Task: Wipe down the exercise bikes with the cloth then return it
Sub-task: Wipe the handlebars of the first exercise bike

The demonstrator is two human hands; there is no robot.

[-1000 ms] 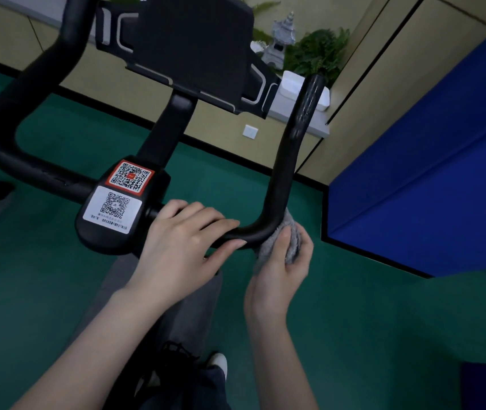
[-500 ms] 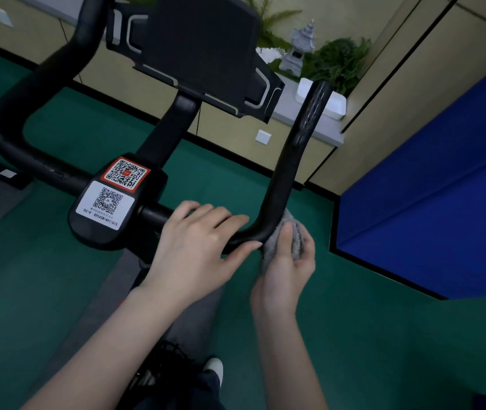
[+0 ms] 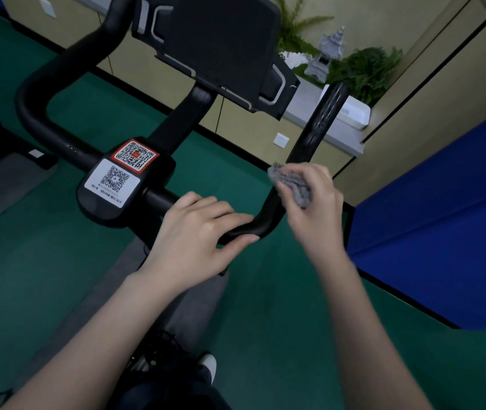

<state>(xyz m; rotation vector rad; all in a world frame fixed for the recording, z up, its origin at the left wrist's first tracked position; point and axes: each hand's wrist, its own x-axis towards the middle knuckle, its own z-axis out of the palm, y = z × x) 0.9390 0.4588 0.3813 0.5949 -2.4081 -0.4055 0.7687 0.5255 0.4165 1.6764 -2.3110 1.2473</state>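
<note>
Black bend, nearest: left hand [image 3: 200,232] wraps the handlebar [image 3: 158,199], fingers over, thumb under, unmoved from half a second ago.
Grey cloth [image 3: 293,186]: bunched in the curled fingers of the right hand [image 3: 315,208]; it has climbed from under the bend to the upright's foot, seemingly touching, though blur hides contact.
Right horn [image 3: 321,122]: bend likely wiped; its upper length comes next.
Console [image 3: 224,39]: beyond, not yet reached.

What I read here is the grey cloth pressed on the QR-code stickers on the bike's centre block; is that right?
Not the stickers. The head view shows the grey cloth held at the right upright of the handlebar, just above its bend. The QR-code stickers sit well to the left, with nothing on them.
</note>
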